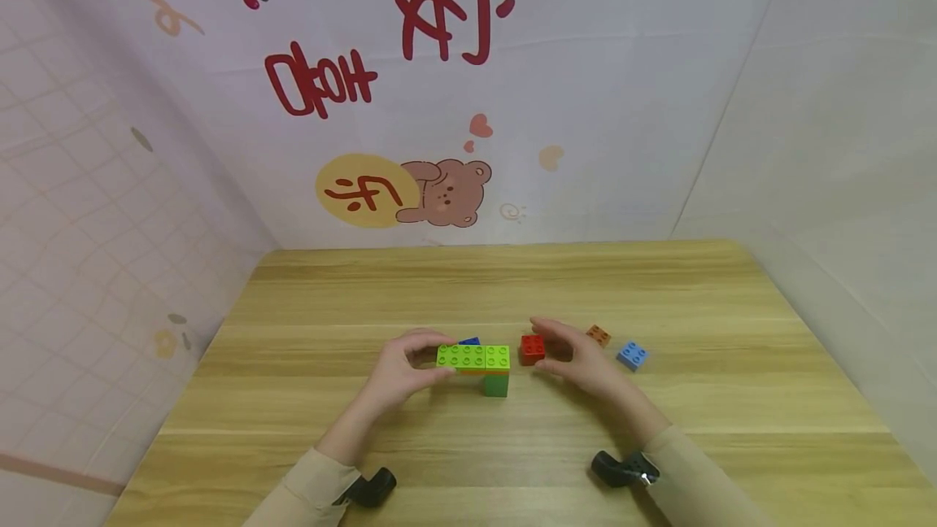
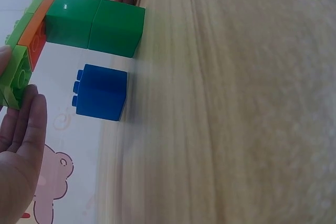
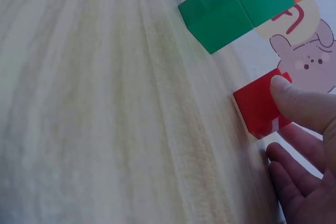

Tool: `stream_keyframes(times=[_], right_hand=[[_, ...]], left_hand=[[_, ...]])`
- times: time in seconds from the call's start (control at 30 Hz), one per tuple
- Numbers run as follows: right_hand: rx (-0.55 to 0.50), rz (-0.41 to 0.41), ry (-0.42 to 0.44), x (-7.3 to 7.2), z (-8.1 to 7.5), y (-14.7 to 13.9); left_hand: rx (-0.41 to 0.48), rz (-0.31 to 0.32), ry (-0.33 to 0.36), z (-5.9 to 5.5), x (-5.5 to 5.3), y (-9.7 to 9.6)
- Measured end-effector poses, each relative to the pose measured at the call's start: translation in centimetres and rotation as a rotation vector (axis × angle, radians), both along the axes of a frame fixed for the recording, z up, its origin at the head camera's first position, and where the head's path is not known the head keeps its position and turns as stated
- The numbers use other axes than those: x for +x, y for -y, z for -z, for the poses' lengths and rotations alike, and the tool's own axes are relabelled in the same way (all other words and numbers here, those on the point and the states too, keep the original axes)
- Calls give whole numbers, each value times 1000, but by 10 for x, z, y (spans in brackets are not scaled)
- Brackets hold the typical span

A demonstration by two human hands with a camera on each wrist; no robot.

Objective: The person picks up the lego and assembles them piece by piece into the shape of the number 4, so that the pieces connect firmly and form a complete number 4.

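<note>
My left hand (image 1: 401,368) pinches the overhanging left end of a light green building brick (image 1: 461,356), thumb in front and fingers behind. That brick tops a structure with an orange layer (image 2: 38,27) and two stacked green bricks (image 2: 94,24) standing on the table. Under the overhang, a dark blue brick (image 2: 102,93) sits apart on the table, mostly hidden in the head view. To the right of the structure, my right hand (image 1: 586,360) holds a red brick (image 3: 259,102) low at the table, its thumb on the near side and a finger behind.
Beyond the right hand lie a brown-orange brick (image 1: 599,335) and a light blue brick (image 1: 633,355). The wooden table (image 1: 439,283) runs back to a white printed cloth (image 1: 600,88), with more cloth along both sides.
</note>
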State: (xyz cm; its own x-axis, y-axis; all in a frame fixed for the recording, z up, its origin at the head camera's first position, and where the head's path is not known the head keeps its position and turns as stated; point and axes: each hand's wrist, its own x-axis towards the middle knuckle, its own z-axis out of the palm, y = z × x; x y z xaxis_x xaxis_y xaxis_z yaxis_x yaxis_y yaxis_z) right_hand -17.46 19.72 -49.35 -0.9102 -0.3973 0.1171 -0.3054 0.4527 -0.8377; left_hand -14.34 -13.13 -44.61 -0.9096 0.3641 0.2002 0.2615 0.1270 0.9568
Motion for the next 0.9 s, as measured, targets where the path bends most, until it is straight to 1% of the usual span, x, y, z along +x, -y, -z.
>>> stream_keyframes(times=[0.2,0.47,0.57,0.7,0.8,0.9], right_hand=[[5,15,31,0,-1,0],[20,73,67,2,0,1],[17,90,52,3,1,2],[-33,100,39,4,1,2],[-89,111,33,5,-6,4],[-131,111,11,9,-21,8]], left_hand=[[-6,-8,7,1,0,-1],[5,-13,9,2,-1,-1],[4,-11,-2,2,-1,-2],[6,-3,-8,2,-1,-3],[3,0,-1,2,-2,-4],[0,-2,4,2,-2,-5]])
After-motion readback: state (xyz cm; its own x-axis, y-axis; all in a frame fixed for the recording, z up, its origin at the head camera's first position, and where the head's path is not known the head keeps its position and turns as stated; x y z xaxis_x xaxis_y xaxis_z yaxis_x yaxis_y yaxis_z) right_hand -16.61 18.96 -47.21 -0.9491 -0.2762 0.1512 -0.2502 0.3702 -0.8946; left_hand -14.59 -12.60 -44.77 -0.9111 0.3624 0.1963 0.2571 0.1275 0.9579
